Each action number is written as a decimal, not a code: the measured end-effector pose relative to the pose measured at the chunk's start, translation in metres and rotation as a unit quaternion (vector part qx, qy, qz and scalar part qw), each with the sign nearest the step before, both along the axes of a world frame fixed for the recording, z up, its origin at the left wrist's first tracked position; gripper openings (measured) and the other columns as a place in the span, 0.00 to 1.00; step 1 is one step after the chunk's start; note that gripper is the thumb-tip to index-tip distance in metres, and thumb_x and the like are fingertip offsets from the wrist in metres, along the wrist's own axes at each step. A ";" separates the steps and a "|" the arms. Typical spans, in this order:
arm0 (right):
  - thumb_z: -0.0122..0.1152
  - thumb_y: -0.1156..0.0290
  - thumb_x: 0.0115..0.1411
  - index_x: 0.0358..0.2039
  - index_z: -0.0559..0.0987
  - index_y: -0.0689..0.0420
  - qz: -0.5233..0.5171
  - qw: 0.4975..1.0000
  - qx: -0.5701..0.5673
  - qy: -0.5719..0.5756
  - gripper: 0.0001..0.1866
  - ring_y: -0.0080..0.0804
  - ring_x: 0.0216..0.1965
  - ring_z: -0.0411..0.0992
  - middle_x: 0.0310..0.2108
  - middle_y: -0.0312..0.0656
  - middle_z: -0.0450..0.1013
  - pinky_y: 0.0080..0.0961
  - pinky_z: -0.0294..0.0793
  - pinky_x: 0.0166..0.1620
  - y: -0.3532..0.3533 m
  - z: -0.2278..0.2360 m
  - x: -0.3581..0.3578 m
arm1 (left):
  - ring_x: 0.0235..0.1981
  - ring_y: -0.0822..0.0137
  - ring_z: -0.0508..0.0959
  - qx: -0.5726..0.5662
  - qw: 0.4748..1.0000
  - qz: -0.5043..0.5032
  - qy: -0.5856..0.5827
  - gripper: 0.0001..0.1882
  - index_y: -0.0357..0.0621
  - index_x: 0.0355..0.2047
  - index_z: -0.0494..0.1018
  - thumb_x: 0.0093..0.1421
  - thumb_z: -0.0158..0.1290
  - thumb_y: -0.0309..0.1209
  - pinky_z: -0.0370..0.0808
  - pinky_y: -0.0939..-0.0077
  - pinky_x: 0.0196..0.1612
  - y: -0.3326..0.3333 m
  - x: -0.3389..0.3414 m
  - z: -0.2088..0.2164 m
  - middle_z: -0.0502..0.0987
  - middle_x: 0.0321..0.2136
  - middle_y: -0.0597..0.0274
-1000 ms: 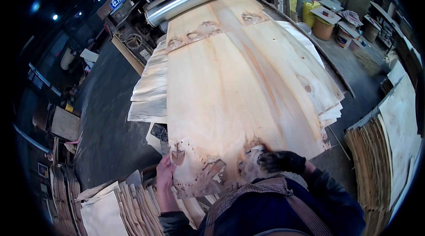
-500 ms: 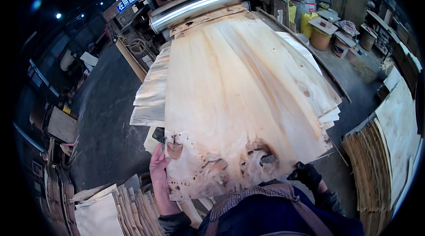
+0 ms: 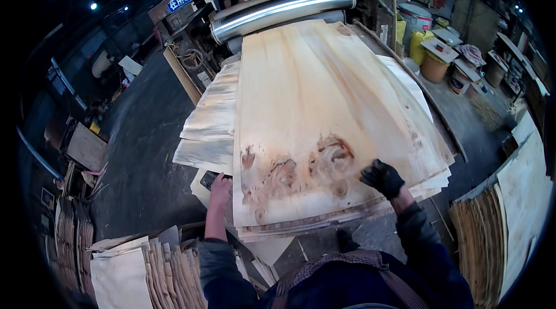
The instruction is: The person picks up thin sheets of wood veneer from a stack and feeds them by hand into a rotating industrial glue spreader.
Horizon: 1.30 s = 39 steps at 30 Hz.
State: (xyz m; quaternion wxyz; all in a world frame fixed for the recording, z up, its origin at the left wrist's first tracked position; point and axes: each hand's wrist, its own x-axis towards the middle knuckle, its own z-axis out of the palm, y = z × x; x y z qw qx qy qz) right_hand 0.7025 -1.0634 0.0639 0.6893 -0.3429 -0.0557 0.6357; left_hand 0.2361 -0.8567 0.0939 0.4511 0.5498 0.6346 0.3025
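A broad pale wood veneer sheet (image 3: 301,106) with brown knots near its close end lies on a pile of similar sheets. Over its near right part is my right hand (image 3: 382,178) in a black glove, fingers apart and holding nothing; whether it touches the wood is unclear. My bare left hand (image 3: 219,190) is beside the sheet's left edge, close to a small dark block (image 3: 208,179). Its fingers look loosely stretched, with nothing visible in them. Past the far end of the sheet is a shiny metal roller (image 3: 284,11).
Upright veneer bundles stand at the lower left (image 3: 162,268) and lower right (image 3: 480,245). Ragged sheets (image 3: 211,118) jut from the pile's left side. A long bar (image 3: 440,118) runs along its right. Buckets (image 3: 434,66) stand at the far right. Someone in dark clothing is partly visible behind the roller.
Both hands have let go of the sheet's near edge, which now lies flat and farther from me. My right hand has moved forward over the wood. The holed strip by the roller is no longer visible.
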 end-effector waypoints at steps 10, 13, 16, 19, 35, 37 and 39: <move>0.52 0.74 0.56 0.34 0.72 0.53 0.015 0.983 0.182 -0.009 0.04 0.42 0.44 0.69 0.38 0.40 0.72 0.45 0.67 0.51 0.222 -0.048 0.046 | 0.55 0.46 0.62 0.183 0.914 -0.019 0.362 0.39 0.33 0.54 0.58 0.45 0.60 0.36 0.62 0.62 0.56 -0.066 -0.003 -0.118 0.61 0.54 0.40; 0.52 0.70 0.57 0.34 0.72 0.53 0.092 0.975 0.204 0.005 0.04 0.42 0.43 0.69 0.36 0.39 0.71 0.44 0.67 0.50 0.241 -0.065 0.038 | 0.54 0.46 0.64 0.129 0.975 -0.006 0.184 0.39 0.34 0.55 0.58 0.44 0.60 0.36 0.63 0.60 0.56 -0.049 -0.017 -0.130 0.61 0.53 0.39; 0.53 0.71 0.57 0.35 0.74 0.56 0.164 0.973 0.153 0.045 0.06 0.40 0.41 0.71 0.36 0.42 0.73 0.41 0.70 0.48 0.199 -0.074 0.011 | 0.50 0.52 0.68 0.040 0.994 -0.007 0.105 0.37 0.35 0.55 0.59 0.45 0.59 0.31 0.65 0.64 0.54 -0.037 -0.025 -0.131 0.65 0.50 0.45; 0.55 0.72 0.58 0.38 0.76 0.59 0.189 0.977 0.096 0.007 0.09 0.39 0.41 0.73 0.39 0.45 0.75 0.38 0.73 0.48 0.121 -0.066 -0.021 | 0.44 0.60 0.72 -0.024 0.996 0.045 -0.076 0.32 0.35 0.53 0.61 0.46 0.57 0.24 0.69 0.68 0.49 -0.039 -0.021 -0.112 0.71 0.44 0.52; 0.50 0.48 0.59 0.36 0.75 0.57 0.156 0.986 -0.047 -0.014 0.23 0.45 0.36 0.74 0.30 0.43 0.75 0.49 0.73 0.43 -0.069 -0.037 -0.067 | 0.37 0.66 0.78 0.069 0.956 -0.070 -0.278 0.24 0.32 0.51 0.65 0.51 0.43 0.13 0.74 0.75 0.43 -0.056 -0.011 0.083 0.77 0.39 0.53; 0.52 0.51 0.59 0.30 0.77 0.55 0.070 0.996 0.017 0.050 0.19 0.43 0.34 0.74 0.24 0.40 0.75 0.50 0.73 0.42 -0.074 -0.035 -0.063 | 0.38 0.64 0.78 0.070 0.946 -0.067 -0.309 0.26 0.32 0.53 0.63 0.51 0.44 0.14 0.74 0.73 0.43 -0.063 -0.012 0.089 0.76 0.39 0.51; 0.51 0.52 0.60 0.30 0.77 0.55 0.044 0.997 0.004 0.064 0.18 0.42 0.34 0.74 0.23 0.40 0.74 0.49 0.73 0.43 -0.078 -0.032 -0.062 | 0.38 0.63 0.78 0.048 0.957 -0.019 -0.284 0.27 0.33 0.54 0.62 0.51 0.43 0.14 0.75 0.72 0.43 -0.072 -0.015 0.086 0.76 0.39 0.50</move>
